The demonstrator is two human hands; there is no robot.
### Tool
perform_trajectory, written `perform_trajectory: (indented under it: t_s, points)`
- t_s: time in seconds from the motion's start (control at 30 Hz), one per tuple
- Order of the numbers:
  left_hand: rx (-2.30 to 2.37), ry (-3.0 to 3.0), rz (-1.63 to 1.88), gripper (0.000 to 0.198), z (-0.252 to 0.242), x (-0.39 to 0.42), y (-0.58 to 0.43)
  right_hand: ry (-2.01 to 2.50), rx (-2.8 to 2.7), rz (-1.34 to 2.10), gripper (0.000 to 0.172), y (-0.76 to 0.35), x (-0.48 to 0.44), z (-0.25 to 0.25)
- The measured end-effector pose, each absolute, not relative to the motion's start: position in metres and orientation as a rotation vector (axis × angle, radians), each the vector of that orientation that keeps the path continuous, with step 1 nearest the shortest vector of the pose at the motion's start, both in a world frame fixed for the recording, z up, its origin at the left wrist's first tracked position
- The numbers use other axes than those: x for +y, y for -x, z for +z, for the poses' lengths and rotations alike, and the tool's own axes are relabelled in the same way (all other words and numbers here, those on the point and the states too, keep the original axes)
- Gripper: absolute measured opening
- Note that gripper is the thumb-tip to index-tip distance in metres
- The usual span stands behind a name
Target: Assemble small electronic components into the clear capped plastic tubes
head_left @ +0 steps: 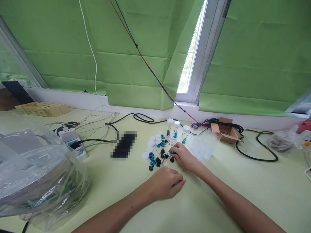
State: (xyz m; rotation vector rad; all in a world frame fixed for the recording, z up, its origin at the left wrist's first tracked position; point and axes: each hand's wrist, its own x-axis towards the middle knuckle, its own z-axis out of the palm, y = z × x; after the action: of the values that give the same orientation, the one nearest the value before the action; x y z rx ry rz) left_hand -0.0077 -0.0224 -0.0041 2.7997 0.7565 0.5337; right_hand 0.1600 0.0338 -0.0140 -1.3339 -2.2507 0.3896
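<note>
My right hand (181, 156) reaches into a loose group of small parts, its fingers pinched at a small blue part (173, 152). My left hand (166, 183) rests on the table just in front, fingers curled together; anything inside them is hidden. Beside my hands lie blue metal-looking parts (152, 157), black parts (162, 153) with thin shiny pins, and a round black piece (151, 168). White round caps (150, 149) lie to the left. Behind stand three clear vials with white lids: one vial (168, 131) holds a dark part, another (175, 132) a blue one, the third (184, 137) a green one.
A clear bag of translucent containers (202, 145) lies right of the vials, near an open cardboard box (225, 131). Black cable (257, 160) loops farther right. On the left are a pixelated dark object (123, 145), a power strip (75, 142) and a plastic-wrapped spool (36, 171).
</note>
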Motion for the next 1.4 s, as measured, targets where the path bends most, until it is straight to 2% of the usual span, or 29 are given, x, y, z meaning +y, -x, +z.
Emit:
perform_trajectory:
  t_s: [0.87,1.1,1.27,1.4]
  points:
    - [0.727,-2.792,0.571,0.033,-0.003,-0.022,0.008,1.281,-1.886,0.515,0.005,-0.156,0.038,-0.01]
    - [0.756,-2.804,0.568,0.033,-0.002,-0.024,0.007,1.256,-1.793,0.505,0.007,-0.154,0.038,-0.005]
    - [1.055,-2.687,0.669,0.033,0.0,-0.018,0.008,1.293,-1.871,0.514,0.006,-0.154,0.031,0.013]
    - [1.388,-2.413,0.846,0.017,0.008,-0.009,0.015,1.36,-1.968,0.66,0.008,-0.154,0.025,0.026]
